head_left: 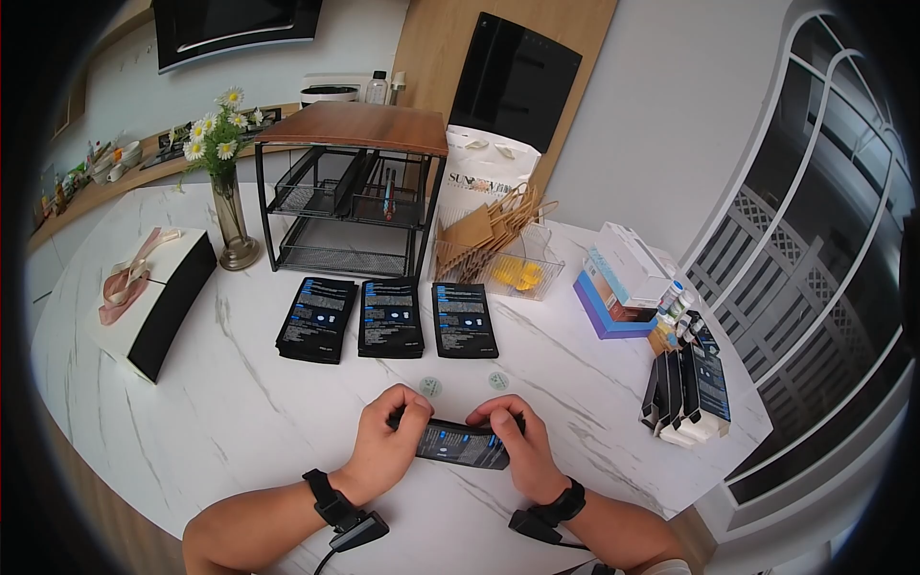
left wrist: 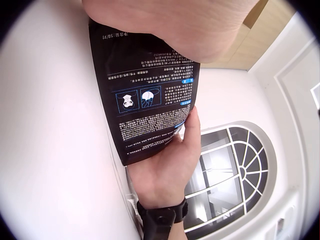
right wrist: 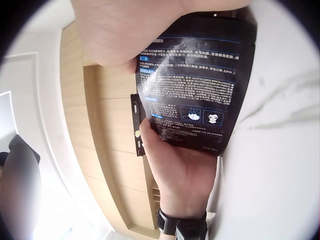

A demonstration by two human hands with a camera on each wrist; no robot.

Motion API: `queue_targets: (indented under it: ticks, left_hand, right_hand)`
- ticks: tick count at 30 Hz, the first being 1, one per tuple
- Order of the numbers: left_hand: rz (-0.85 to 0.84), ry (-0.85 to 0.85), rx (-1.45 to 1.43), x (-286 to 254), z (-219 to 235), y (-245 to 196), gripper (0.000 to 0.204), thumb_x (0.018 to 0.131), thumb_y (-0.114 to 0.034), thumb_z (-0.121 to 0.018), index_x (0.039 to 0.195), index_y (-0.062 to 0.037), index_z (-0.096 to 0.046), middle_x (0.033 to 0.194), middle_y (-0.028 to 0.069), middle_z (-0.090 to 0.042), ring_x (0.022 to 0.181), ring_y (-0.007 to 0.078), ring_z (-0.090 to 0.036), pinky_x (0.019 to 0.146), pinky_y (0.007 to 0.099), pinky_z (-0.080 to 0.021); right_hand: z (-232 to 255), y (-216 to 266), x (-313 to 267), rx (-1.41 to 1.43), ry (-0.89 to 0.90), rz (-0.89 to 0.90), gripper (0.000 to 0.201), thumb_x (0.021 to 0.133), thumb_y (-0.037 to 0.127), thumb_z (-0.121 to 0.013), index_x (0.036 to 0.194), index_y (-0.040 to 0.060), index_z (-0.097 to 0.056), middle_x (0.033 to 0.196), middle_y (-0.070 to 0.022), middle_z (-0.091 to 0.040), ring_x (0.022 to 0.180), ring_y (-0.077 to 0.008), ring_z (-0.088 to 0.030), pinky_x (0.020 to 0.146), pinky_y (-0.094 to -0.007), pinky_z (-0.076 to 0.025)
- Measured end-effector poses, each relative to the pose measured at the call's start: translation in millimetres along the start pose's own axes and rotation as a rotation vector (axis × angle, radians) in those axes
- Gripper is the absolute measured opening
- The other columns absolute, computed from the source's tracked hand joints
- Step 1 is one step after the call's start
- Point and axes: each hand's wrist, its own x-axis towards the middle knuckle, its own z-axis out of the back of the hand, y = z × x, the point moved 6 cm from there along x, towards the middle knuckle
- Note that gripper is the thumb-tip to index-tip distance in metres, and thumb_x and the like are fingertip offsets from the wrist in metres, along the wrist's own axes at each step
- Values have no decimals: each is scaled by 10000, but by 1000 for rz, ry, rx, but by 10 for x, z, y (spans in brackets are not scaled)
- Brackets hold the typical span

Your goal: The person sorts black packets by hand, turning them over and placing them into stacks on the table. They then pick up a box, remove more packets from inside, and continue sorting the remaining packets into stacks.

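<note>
A black printed sachet (head_left: pixel 463 447) is held between both hands near the front of the table, its white and blue print facing me. My left hand (head_left: pixel 385 443) pinches its left end, thumb on top. The opposite end is pinched by my right hand (head_left: pixel 529 450). Both wrist views show the sachet (left wrist: pixel 145 95) tilted up, with small mask-use drawings on it. Just beyond the hands, two round pale green stickers (head_left: pixel 430 386) lie on the table. Farther back stand three neat stacks of similar black sachets (head_left: pixel 391 319), side by side.
Behind the stacks stands a black mesh rack (head_left: pixel 350 206) with a wooden top. A clear basket (head_left: pixel 527 273) holds brown paper bags. At right are stacked boxes (head_left: pixel 623 278) and black cartons (head_left: pixel 688 393). A white box (head_left: pixel 153 297) and a flower vase (head_left: pixel 233 220) occupy the left.
</note>
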Motion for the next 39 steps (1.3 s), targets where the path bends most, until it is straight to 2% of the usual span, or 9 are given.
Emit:
queue_targets:
  ticks: [8, 11, 13, 16, 23, 31, 39]
  left_hand:
    - [-11, -1, -12, 6, -1, 18, 245, 1033, -170, -517, 910, 3, -640, 893, 45, -671, 846, 105, -598, 790, 267, -490]
    - [-2, 1, -10, 7, 0, 21, 245, 1030, -169, -516, 909, 3, -641, 889, 47, -671, 846, 107, -599, 789, 268, -490]
    - [-9, -3, -10, 8, 1, 23, 246, 1029, -169, -513, 907, 4, -640, 884, 47, -670, 845, 108, -599, 791, 268, -488]
    - [-16, -9, -5, 9, 1, 5, 249, 1030, -169, -511, 906, 4, -640, 881, 46, -668, 844, 108, -597, 793, 267, -484]
    - [-7, -3, -6, 11, 2, 12, 251, 1034, -164, -502, 907, 3, -640, 883, 43, -668, 843, 106, -593, 794, 267, -482]
    - [-13, 2, -14, 9, -4, 11, 252, 1036, -163, -503, 906, 5, -639, 885, 42, -667, 838, 105, -595, 787, 270, -489]
    - [-15, -4, -9, 8, -4, 0, 253, 1028, -162, -501, 900, 5, -642, 869, 45, -667, 829, 108, -597, 779, 271, -486]
  right_hand:
    - [13, 2, 8, -89, -15, -8, 418, 1089, 368, -516, 1018, -12, -677, 1002, -68, -709, 948, -121, -621, 913, -283, -475]
    - [29, -42, 0, -81, -45, -58, 423, 1095, 355, -515, 987, -12, -695, 946, -32, -700, 890, -87, -608, 857, -262, -486]
    - [41, -59, -3, -87, -51, -74, 420, 1104, 340, -510, 964, -7, -702, 878, 10, -674, 816, -51, -580, 777, -232, -487]
    - [62, -88, 7, -116, -39, -48, 420, 1107, 343, -509, 955, 2, -702, 839, 35, -651, 766, -29, -560, 717, -211, -478]
    - [51, -73, -1, -109, -48, -79, 422, 1103, 353, -517, 953, 5, -702, 830, 33, -650, 746, -31, -560, 699, -210, -477]
    - [86, -142, 22, -157, -86, -70, 419, 1081, 387, -552, 979, 6, -692, 875, 2, -677, 805, -58, -580, 762, -229, -485]
    - [89, -152, 15, -143, -85, -99, 418, 1079, 381, -562, 971, 2, -699, 864, 9, -669, 787, -54, -568, 739, -227, -478]
